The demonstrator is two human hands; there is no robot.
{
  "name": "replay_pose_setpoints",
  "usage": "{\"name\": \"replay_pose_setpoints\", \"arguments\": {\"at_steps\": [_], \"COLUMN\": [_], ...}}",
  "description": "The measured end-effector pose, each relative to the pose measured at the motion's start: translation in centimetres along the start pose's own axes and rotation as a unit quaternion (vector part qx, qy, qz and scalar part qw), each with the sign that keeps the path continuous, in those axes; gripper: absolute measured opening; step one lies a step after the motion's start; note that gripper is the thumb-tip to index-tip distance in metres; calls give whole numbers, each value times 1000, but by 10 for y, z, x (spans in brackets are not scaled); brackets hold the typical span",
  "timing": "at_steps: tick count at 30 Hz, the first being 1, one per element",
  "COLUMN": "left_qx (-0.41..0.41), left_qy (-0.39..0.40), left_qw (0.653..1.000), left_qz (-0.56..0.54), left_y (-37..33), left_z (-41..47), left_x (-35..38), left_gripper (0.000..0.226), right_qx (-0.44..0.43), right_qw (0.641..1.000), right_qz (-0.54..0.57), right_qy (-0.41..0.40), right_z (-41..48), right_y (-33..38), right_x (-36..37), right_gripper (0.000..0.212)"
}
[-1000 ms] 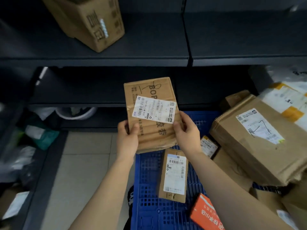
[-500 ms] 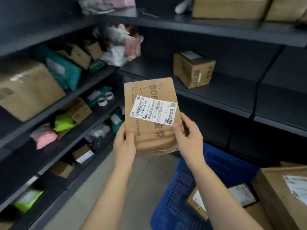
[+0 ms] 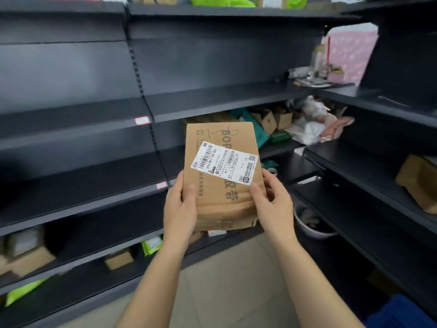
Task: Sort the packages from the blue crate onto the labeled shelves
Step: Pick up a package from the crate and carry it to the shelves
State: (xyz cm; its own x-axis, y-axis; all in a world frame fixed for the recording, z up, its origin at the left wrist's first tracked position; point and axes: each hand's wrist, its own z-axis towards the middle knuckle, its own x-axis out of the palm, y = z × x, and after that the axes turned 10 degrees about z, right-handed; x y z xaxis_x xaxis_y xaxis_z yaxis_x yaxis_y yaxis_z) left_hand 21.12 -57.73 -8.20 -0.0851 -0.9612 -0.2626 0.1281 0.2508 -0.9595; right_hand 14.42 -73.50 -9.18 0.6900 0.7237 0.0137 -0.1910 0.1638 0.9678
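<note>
Okay, you hold the flat cardboard package in the air in front of the dark metal shelves, over the tiled floor, touching neither. Your left hand grips the lower left edge, thumb laid on the front face and fingers wrapped behind; your right hand does the same on the lower right edge. Both grips sit at the bottom end, so the package rises up and away from your hands, long axis near upright, top leaning slightly left, shipping label facing you. Looks like the read-and-match step: label code against the shelf tag on a board edge, with a second tag one board lower. Those tagged boards lie left of the package, nearer your left hand. The corner bay behind and to the right, nearer your right hand, is piled with small boxes and soft bags. Placing likely means tipping the long axis flat and sliding it in top end first; the gaps between boards look low, so mind the upper lip. Only a corner of the blue crate shows at lower right, well apart from the package
</note>
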Motion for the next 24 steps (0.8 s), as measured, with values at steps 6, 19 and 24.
{"name": "replay_pose_setpoints", "arguments": {"at_steps": [6, 19, 24], "left_qx": [17, 23, 35], "left_qy": [-71, -257, -303], "left_qw": [997, 962, 946], "left_qz": [39, 94, 110], "left_y": [22, 42, 51], "left_z": [31, 81, 113], "left_x": [-131, -337, -399], "left_gripper": [39, 40, 35], "right_qx": [-25, -88, -99], "right_qw": [996, 958, 937], "right_qz": [29, 73, 92], "right_qy": [80, 261, 323], "right_z": [-27, -51, -40], "right_y": [26, 70, 85], "right_x": [132, 357, 438], "right_gripper": [44, 41, 41]}}
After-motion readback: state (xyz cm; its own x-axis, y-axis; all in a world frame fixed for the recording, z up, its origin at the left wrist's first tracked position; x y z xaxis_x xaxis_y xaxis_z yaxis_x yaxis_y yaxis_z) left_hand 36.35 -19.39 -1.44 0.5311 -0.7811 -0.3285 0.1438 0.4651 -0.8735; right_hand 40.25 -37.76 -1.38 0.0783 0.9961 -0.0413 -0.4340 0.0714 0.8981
